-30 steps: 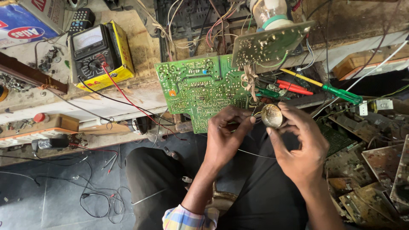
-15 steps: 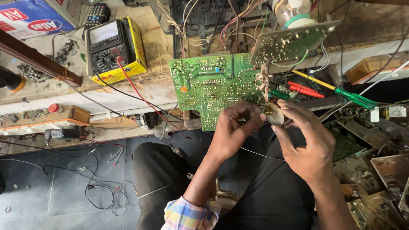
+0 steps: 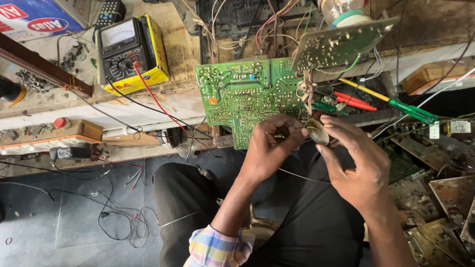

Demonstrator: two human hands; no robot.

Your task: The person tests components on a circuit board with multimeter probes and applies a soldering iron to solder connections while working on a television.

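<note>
my left hand [image 3: 269,148] is in front of the lower right corner of the green circuit board [image 3: 247,99], and its fingers are curled tight together in a narrow grip; they seem to pinch something very small or a thin wire, but i cannot tell what it is. my right hand [image 3: 358,165] is just beside it, and between the thumb and the first fingers it holds a small round spool [image 3: 316,131], shiny and brownish, close under the right edge of the board. the two hands almost touch each other at the fingertips. a thin pale wire [image 3: 302,175] runs under both hands, across my dark trousers.

the green circuit board lies with its solder side up, and it sticks out over the edge of the table [image 3: 183,54]. a second, smaller board [image 3: 341,44] stands tilted above its right corner. right of the hands lie a red-handled tool [image 3: 354,101] and a screwdriver with a green handle [image 3: 413,111]. on the left part of the table there is a yellow multimeter [image 3: 128,52], and its red lead [image 3: 163,111] and black lead go down toward the floor. on the far right, old circuit boards [image 3: 445,188] are lying in a pile.
</note>
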